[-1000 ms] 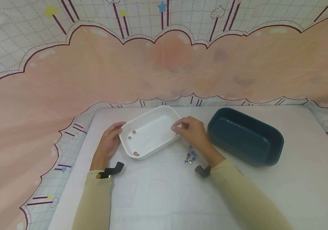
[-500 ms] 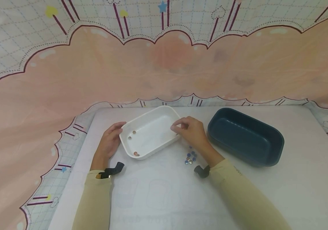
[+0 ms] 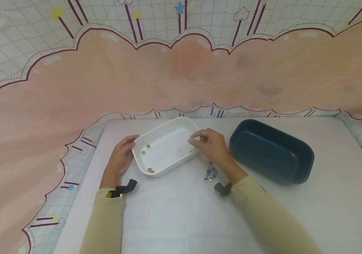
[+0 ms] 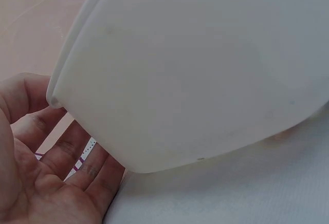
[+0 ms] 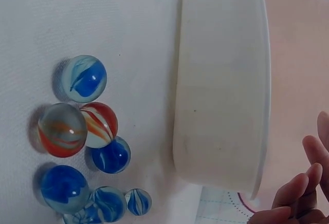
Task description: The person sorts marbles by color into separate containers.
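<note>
Since half a second ago, a marble [image 3: 191,151] has come into view inside the right end of your white dish [image 3: 168,143], just below the fingertips of your right hand [image 3: 212,145]. Your left hand [image 3: 122,158] grips the dish's left end. The dish lies between your hands on the table [image 3: 168,218], long axis slanting from near left to far right, more marbles toward its left end. Your right hand partly covers the right end, thumb and forefinger narrowly apart. Loose blue and orange glass marbles [image 5: 62,130] cluster before the dish, beside your right wrist. Farther right, a dark blue dish [image 3: 272,151] slants from far left to near right.
</note>
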`<state>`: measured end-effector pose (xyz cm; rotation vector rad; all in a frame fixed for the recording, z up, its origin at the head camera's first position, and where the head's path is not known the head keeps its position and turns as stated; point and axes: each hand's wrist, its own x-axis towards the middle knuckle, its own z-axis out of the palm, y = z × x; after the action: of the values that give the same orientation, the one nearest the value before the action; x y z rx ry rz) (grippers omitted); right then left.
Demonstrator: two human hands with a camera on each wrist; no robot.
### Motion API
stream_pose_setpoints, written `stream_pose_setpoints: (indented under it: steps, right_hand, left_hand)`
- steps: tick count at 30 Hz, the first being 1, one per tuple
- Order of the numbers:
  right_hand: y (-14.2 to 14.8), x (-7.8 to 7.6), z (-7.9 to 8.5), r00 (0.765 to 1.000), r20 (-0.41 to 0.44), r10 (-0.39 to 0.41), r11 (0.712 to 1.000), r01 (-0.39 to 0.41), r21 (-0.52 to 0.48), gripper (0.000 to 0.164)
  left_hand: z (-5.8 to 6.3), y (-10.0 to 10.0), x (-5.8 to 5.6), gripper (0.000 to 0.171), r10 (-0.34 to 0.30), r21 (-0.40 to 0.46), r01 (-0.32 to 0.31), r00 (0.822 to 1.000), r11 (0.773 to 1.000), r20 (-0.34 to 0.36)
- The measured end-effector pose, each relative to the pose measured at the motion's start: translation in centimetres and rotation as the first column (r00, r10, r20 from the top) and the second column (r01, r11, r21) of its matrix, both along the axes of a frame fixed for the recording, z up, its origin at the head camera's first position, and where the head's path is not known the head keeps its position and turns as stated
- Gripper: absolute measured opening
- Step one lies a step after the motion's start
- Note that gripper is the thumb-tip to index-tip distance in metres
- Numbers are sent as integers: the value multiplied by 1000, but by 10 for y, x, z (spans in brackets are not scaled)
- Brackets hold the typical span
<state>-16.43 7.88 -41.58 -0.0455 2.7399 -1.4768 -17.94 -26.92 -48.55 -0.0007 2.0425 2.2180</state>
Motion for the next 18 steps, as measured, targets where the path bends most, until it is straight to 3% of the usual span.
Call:
stream_pose_setpoints:
  steps: [18]
  right_hand:
    - [7, 3, -2, 1000, 6, -15, 1000, 15, 4, 21]
  left_hand:
    - [0, 0, 0, 33, 6, -3, -6, 1000, 1000, 12]
